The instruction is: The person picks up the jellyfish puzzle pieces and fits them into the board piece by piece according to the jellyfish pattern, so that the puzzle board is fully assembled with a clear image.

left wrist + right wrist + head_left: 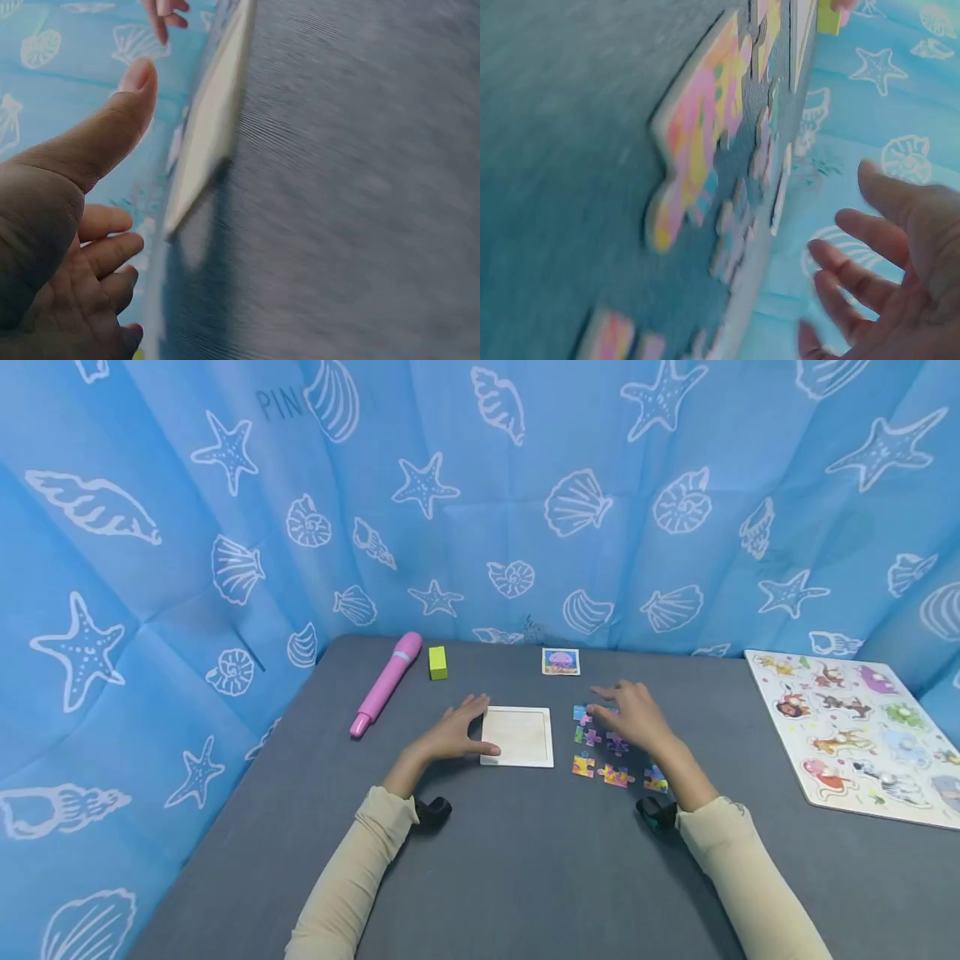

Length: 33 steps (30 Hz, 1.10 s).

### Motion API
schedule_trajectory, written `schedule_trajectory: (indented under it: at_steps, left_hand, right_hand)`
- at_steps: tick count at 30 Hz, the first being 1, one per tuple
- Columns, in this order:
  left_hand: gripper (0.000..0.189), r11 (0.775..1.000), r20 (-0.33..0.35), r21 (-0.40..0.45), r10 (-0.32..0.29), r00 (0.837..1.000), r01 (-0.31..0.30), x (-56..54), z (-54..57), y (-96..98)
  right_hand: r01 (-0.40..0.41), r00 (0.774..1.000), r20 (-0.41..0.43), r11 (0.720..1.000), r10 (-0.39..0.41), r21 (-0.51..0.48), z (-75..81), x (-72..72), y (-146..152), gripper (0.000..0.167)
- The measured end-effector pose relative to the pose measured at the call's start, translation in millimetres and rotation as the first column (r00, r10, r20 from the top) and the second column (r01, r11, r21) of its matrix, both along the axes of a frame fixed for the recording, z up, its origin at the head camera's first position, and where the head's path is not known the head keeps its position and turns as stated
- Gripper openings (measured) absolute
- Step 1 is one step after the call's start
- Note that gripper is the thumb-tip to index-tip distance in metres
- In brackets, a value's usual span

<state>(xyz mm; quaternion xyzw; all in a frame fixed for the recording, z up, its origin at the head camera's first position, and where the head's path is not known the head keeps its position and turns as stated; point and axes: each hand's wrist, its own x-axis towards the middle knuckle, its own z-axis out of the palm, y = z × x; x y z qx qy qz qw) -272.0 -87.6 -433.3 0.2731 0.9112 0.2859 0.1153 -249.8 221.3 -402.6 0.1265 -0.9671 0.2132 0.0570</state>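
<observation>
A shallow white puzzle frame (pixel 517 737) with a bare inside lies flat on the table; the left wrist view shows it edge-on (pixel 208 135). Beside its left edge is my left hand (pixel 450 732), thumb and fingers spread apart with nothing between them. Several colourful jigsaw pieces (pixel 583 766) lie loose to the right of the frame. Over these pieces hovers my right hand (pixel 636 717), hiding some of them. In the right wrist view that hand (pixel 900 270) has loosely bent, separated fingers and holds nothing, while a pink and yellow piece (pixel 701 120) lies on the table.
A small card with a pink jellyfish picture (pixel 561 662) lies at the back. A pink wand-like stick (pixel 386 685) and a yellow-green block (pixel 438 663) lie at the back left. At the right is an animal puzzle board (pixel 795 752). A blue seashell curtain (pixel 465 543) hangs behind the table.
</observation>
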Motion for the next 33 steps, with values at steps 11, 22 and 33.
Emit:
schedule_trajectory:
  at_steps: [11,22,33]
  left_hand:
    - [0.09,0.999,0.026,0.039,-0.031,0.999,0.03,-2.6,-15.7,-11.0]
    - [0.093,0.998,0.047,0.016,-0.057,0.997,0.056,-4.3,-13.2,-19.2]
    - [0.098,0.994,0.056,0.008,-0.108,0.993,0.108,-8.2,-16.6,-18.9]
  right_hand:
    - [0.048,0.991,0.129,0.994,-0.035,-0.095,-14.8,-19.4,-2,0.039]
    - [0.129,0.982,0.154,0.985,-0.111,-0.112,-19.6,-24.4,-4,0.033]
    - [0.122,0.986,0.133,0.978,-0.099,-0.17,-18.0,-27.1,-8,0.032]
